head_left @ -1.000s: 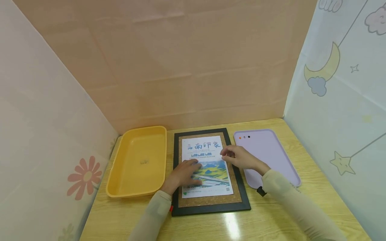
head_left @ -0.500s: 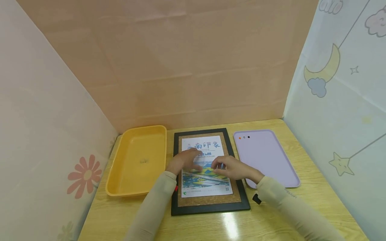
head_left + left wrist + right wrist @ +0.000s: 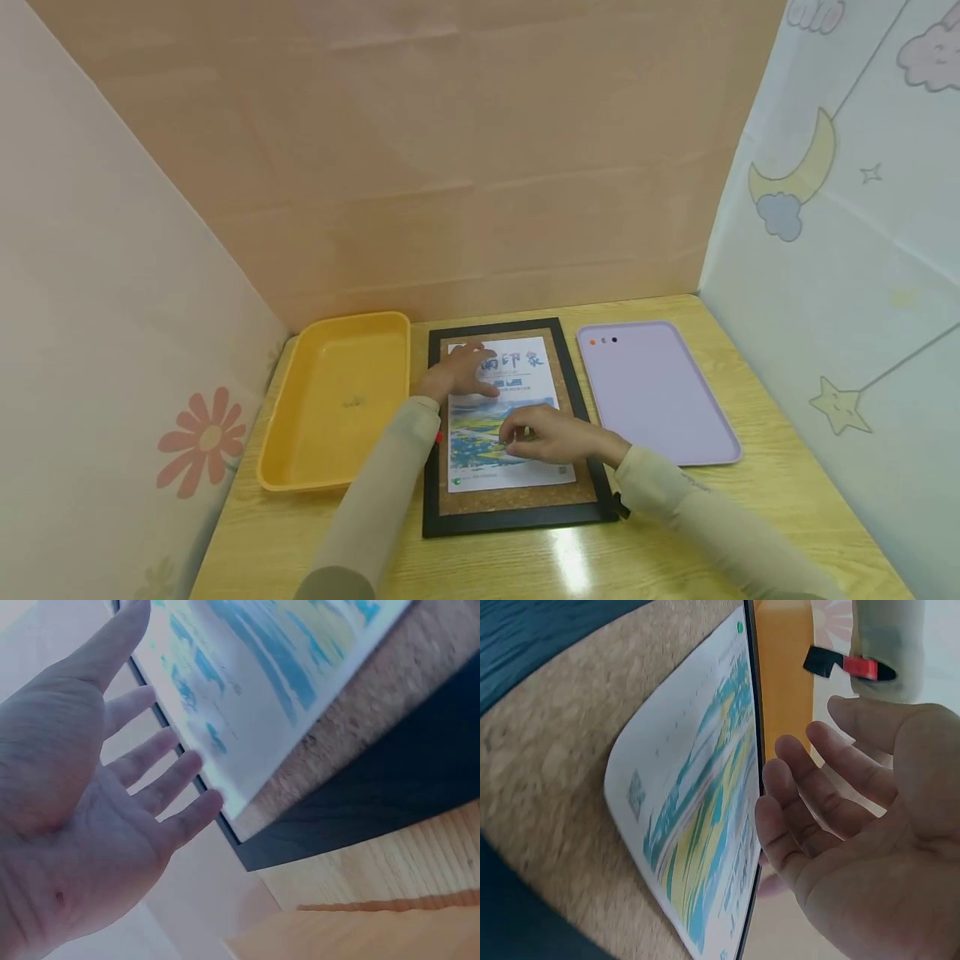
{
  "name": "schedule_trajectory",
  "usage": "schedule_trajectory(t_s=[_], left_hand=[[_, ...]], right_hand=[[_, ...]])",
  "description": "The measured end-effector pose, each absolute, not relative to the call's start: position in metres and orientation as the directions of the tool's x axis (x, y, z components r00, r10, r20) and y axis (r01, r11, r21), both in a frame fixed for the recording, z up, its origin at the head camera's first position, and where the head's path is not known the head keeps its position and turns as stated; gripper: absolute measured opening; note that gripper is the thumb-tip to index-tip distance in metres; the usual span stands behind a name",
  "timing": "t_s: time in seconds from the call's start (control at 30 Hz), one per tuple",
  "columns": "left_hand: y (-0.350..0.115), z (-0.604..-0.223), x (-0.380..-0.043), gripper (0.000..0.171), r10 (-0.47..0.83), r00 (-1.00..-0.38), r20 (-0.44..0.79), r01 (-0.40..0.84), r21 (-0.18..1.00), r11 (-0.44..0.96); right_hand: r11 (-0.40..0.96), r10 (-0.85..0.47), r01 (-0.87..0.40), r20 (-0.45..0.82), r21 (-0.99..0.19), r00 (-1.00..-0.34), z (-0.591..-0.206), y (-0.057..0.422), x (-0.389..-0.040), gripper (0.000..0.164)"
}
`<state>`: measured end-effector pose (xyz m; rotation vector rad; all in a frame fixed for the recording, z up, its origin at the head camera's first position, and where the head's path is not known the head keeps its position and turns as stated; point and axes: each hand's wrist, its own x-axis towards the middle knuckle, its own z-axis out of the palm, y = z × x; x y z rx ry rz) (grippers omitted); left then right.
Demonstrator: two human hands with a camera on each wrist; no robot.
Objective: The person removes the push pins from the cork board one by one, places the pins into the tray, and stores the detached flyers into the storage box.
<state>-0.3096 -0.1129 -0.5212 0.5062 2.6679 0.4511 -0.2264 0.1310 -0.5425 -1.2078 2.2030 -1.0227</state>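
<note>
Left hand (image 3: 459, 372) partly covering poster (image 3: 480, 417), yellow tray (image 3: 330, 392) beside corkboard (image 3: 517, 499), lilac tray (image 3: 660, 396) opposite

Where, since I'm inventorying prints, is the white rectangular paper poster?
Head view: the poster lies on the black-framed cork board, right of the yellow rectangular tray.

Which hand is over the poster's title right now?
The left hand: it hides part of the title, while the right hand is over the printed landscape below.
</note>
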Motion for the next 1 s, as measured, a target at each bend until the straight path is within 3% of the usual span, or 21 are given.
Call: schedule_trajectory(t_s=[0.37, 1.0], left_hand=[[-0.125, -0.541, -0.330, 0.109, 0.371, -0.860, -0.350, 0.235, 0.374, 0.897], [-0.133, -0.558, -0.328, 0.100, 0.410, -0.875, -0.258, 0.324, 0.317, 0.891]], right_hand=[[0.315, -0.873, -0.555, -0.005, -0.770, -0.488, -0.550, 0.101, -0.223, 0.019], [0.315, -0.891, -0.564, -0.032, -0.763, -0.454, -0.562, 0.061, -0.217, 0.019]])
